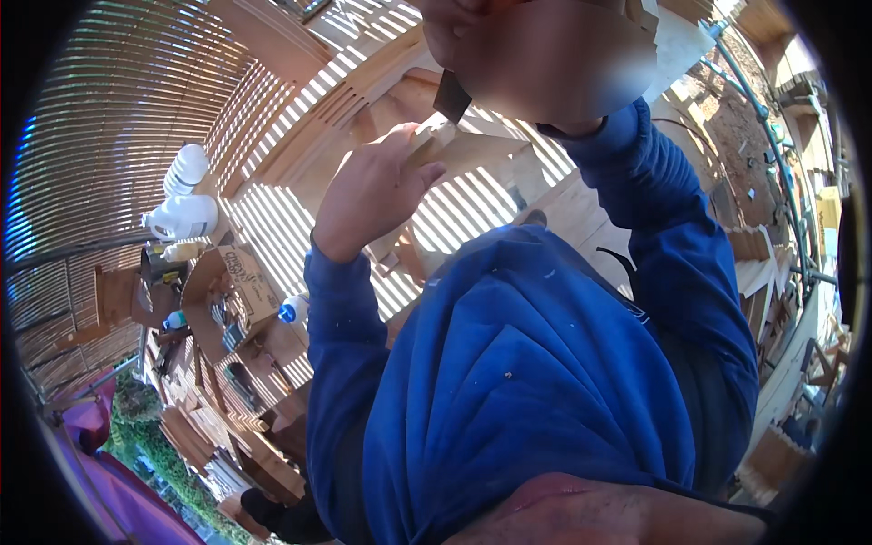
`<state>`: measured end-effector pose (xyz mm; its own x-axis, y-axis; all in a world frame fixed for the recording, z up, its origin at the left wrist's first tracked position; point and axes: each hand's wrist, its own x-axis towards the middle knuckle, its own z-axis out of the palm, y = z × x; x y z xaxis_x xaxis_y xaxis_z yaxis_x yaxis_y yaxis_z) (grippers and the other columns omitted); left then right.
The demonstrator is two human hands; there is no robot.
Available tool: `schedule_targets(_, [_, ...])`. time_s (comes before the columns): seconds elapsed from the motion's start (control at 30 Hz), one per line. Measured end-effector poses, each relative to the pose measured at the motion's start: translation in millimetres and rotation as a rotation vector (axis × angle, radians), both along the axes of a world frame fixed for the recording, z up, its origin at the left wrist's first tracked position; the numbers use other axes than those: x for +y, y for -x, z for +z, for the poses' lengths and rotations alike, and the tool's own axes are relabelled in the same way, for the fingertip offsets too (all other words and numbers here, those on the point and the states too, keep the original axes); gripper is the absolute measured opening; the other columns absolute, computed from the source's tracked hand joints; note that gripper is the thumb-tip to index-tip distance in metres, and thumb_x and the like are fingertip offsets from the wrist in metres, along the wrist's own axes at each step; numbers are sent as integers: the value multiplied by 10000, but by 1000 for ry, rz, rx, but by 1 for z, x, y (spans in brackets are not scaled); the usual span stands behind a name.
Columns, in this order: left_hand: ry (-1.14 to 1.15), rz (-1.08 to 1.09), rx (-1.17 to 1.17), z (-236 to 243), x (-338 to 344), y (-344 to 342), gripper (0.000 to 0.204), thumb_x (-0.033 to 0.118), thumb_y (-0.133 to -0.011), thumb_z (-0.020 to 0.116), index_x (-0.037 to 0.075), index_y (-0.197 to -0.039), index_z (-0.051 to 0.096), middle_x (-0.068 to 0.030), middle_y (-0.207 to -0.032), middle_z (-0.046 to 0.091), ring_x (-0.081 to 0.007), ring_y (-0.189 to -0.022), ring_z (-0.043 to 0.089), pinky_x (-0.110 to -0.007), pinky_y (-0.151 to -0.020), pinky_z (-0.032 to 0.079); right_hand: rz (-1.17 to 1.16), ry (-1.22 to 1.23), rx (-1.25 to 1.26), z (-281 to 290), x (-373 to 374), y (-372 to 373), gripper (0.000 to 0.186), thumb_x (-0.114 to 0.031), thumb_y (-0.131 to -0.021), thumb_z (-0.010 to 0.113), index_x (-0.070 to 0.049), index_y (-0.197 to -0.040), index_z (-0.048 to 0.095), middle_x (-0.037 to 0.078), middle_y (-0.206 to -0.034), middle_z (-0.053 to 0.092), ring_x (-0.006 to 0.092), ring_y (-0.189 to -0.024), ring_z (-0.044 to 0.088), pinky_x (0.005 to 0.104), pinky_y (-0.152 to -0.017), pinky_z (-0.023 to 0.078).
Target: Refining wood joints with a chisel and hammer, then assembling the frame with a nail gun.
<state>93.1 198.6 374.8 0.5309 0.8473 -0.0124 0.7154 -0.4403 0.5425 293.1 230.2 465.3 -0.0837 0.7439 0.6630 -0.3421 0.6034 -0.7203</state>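
Observation:
My left hand is closed, thumb against fingers, around a small pale piece of wood. Higher up and to the right, my right hand fills the top of the head view, and blur smears most of it. Whatever its fingers hold is hidden. A small dark flat block shows just below that hand, and I cannot tell whether the hand touches it. Beneath both hands lie pale wooden boards, striped with sunlight.
To the left stand a white plastic jug and a cardboard box with loose items inside. A blue-capped bottle lies near my left sleeve. Slatted screening rises at the far left. Wood offcuts and a metal pole are on the right.

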Motion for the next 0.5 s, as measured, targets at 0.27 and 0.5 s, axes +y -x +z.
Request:
schedule_targets(0.27, [-173, -4, -160, -24, -5, 6, 355, 288, -847, 720, -10, -951, 555, -223, -723, 607, -429, -726, 613, -504, -638, 480, -18, 383, 23, -10, 2, 42, 603, -575, -957, 428, -92, -598, 404, 39, -446, 378, 148, -314, 333, 268, -323, 280])
schedule_targets(0.5, [-188, -3, -208, -31, -5, 9, 326, 267, -844, 719, -17, -891, 566, -226, -711, 601, -428, -711, 612, -501, -626, 478, 705, 260, 657, -15, 15, 53, 594, -574, -965, 415, -102, -604, 393, 29, -446, 349, 127, -333, 297, 265, -325, 237])
